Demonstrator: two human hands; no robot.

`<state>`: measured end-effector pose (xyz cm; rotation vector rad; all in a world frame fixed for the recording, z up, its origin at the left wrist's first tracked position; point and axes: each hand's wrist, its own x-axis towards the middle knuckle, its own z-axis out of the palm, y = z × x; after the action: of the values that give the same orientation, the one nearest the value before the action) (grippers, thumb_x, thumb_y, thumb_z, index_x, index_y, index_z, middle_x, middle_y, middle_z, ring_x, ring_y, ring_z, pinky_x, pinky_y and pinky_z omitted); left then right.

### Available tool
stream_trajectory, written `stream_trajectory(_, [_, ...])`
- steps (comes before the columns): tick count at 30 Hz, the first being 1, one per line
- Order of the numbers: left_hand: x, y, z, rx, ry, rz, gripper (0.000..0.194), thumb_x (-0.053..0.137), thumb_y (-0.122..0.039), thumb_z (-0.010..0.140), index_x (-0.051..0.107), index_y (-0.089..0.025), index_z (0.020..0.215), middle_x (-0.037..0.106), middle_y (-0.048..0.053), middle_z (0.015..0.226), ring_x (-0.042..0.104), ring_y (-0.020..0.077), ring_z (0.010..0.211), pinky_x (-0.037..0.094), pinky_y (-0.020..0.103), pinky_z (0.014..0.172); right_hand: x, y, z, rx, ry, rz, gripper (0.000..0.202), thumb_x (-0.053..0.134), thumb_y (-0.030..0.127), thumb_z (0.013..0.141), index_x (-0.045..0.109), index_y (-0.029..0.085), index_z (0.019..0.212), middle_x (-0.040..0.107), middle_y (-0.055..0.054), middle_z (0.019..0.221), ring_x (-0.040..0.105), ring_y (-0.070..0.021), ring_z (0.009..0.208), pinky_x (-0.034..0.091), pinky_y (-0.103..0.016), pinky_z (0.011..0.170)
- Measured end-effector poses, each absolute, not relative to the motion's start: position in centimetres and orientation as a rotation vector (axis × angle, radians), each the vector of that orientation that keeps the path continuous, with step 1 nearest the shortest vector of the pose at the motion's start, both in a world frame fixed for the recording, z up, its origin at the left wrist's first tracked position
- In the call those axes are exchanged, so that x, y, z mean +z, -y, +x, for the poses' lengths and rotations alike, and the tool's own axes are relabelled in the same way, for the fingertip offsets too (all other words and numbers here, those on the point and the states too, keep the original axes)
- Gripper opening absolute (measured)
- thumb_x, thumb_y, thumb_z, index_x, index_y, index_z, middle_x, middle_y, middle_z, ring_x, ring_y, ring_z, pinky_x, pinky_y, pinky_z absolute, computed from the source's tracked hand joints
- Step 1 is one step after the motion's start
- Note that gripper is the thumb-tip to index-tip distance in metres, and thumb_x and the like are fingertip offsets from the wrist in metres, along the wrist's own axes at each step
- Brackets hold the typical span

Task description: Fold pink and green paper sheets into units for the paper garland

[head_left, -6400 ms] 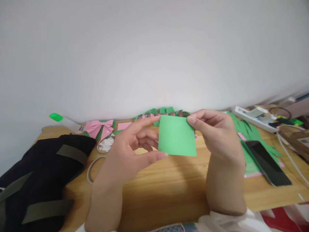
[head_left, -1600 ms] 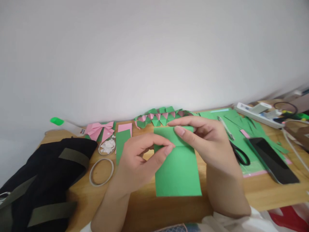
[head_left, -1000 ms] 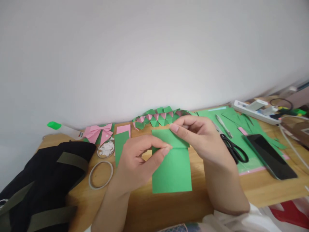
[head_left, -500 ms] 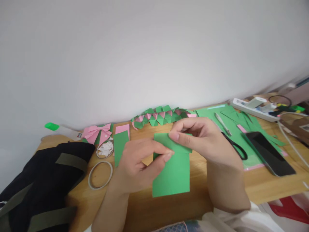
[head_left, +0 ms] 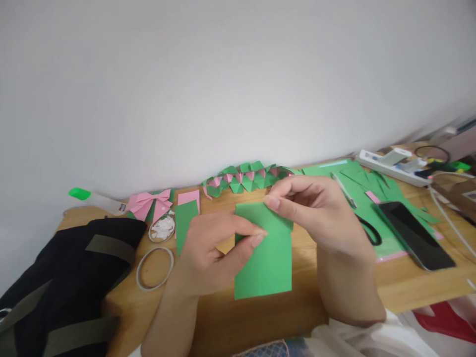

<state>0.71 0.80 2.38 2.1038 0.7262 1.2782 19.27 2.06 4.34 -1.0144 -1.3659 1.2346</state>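
Observation:
A green rectangle of paper [head_left: 266,267] is held upright above the desk, in front of me. My right hand [head_left: 316,210] is closed at its top edge, thumb in front and fingertips behind, pinching it. A bit of the paper's folded layer shows along its upper right side. My left hand [head_left: 219,253] crosses the paper's left edge, thumb and index fingertip pressed together in front of its middle. Whatever sits between those two fingertips is too small to make out. The other fingers of my left hand are curled and partly hidden.
Behind are a folded green-and-pink paper chain [head_left: 241,178] and a pink paper bow [head_left: 150,204]. Tape rings [head_left: 171,265], paper sheets [head_left: 186,223] and a dark cloth bag [head_left: 70,267] lie left. A phone [head_left: 414,235], knife [head_left: 344,190] and power strip [head_left: 394,168] are right.
The upper flap of the green paper, which had a visible lower edge, now appears nearly flush with the sheet. My right hand has shifted slightly up and right; my left hand has barely moved.

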Motion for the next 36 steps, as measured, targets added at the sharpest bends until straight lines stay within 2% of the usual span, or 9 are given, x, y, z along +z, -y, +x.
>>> stream_trajectory(5, [2.2,-1.1,0.7,1.217,-0.891,1.879,0.011,0.066,-0.012,0.086,0.07,-0.023,0.089,0.074,-0.003,0.084,0.065,0.0075,0.071,0.051,0.016,0.064,4.2,-2.4,19.2,1.11,1.422,-1.02,0.017,0.069,0.023,0.079,0.066,0.015,0.064,0.051,0.004,0.053,0.04,-0.0066,0.049,0.03,-0.022,0.044])
stream_trajectory(9, [2.2,-1.3,1.0,1.271,-1.036,1.565,0.02,0.072,-0.019,0.082,0.069,-0.025,0.101,0.073,0.0,0.098,0.068,0.0104,0.08,0.053,0.016,0.062,3.8,-2.2,18.9,1.02,1.574,-1.038,0.017,0.067,0.022,0.082,0.066,0.015,0.066,0.057,0.003,0.056,0.045,-0.0074,0.05,0.033,-0.021,0.043])
stream_trajectory(12, [2.4,-1.5,1.0,1.189,-1.051,1.544,0.005,0.07,-0.018,0.082,0.07,-0.021,0.086,0.074,0.0,0.084,0.07,0.0114,0.075,0.054,0.016,0.06,3.8,-1.9,18.6,0.93,1.719,-1.025,0.016,0.065,0.019,0.084,0.067,0.016,0.069,0.064,0.002,0.06,0.052,-0.0082,0.055,0.039,-0.021,0.049])
stream_trajectory(14, [2.6,-1.5,0.9,1.162,-1.069,1.569,0.005,0.068,-0.017,0.083,0.07,-0.019,0.078,0.073,-0.001,0.075,0.069,0.011,0.071,0.054,0.016,0.058,3.9,-1.7,18.5,0.845,1.781,-1.013,0.015,0.065,0.016,0.085,0.067,0.016,0.07,0.066,0.002,0.062,0.054,-0.0077,0.056,0.041,-0.02,0.051])
stream_trajectory(19, [3.0,-1.2,0.8,1.092,-1.154,1.616,0.006,0.065,-0.02,0.084,0.067,-0.02,0.079,0.07,-0.002,0.074,0.065,0.0097,0.066,0.048,0.015,0.05,4.1,-1.5,18.5,0.671,1.89,-1.038,0.016,0.064,0.013,0.086,0.065,0.017,0.07,0.066,0.004,0.063,0.054,-0.007,0.056,0.04,-0.02,0.051])
stream_trajectory(25, [3.4,-0.9,0.5,0.954,-1.163,1.667,0.008,0.061,-0.019,0.086,0.064,-0.021,0.078,0.066,-0.005,0.072,0.06,0.0065,0.064,0.04,0.01,0.045,4.1,-1.6,18.7,0.688,1.941,-1.002,0.016,0.064,0.014,0.087,0.064,0.018,0.071,0.066,0.004,0.064,0.056,-0.007,0.057,0.041,-0.02,0.052])
stream_trajectory(31, [3.9,-0.8,-0.5,0.985,-1.219,1.669,0.005,0.062,-0.02,0.084,0.064,-0.021,0.079,0.066,-0.006,0.071,0.061,0.0045,0.061,0.045,0.008,0.049,4.2,-1.5,19.5,0.742,1.855,-1.034,0.015,0.064,0.016,0.086,0.064,0.02,0.072,0.069,0.003,0.069,0.062,-0.0096,0.064,0.046,-0.021,0.057])
stream_trajectory(36, [4.0,-0.9,-0.7,1.074,-1.233,1.638,0.008,0.063,-0.019,0.081,0.065,-0.02,0.074,0.067,-0.005,0.065,0.063,0.0069,0.058,0.048,0.011,0.048,4.1,-1.7,19.8,0.792,1.813,-1.048,0.015,0.065,0.018,0.086,0.065,0.02,0.071,0.07,0.001,0.07,0.063,-0.0125,0.068,0.049,-0.025,0.062])
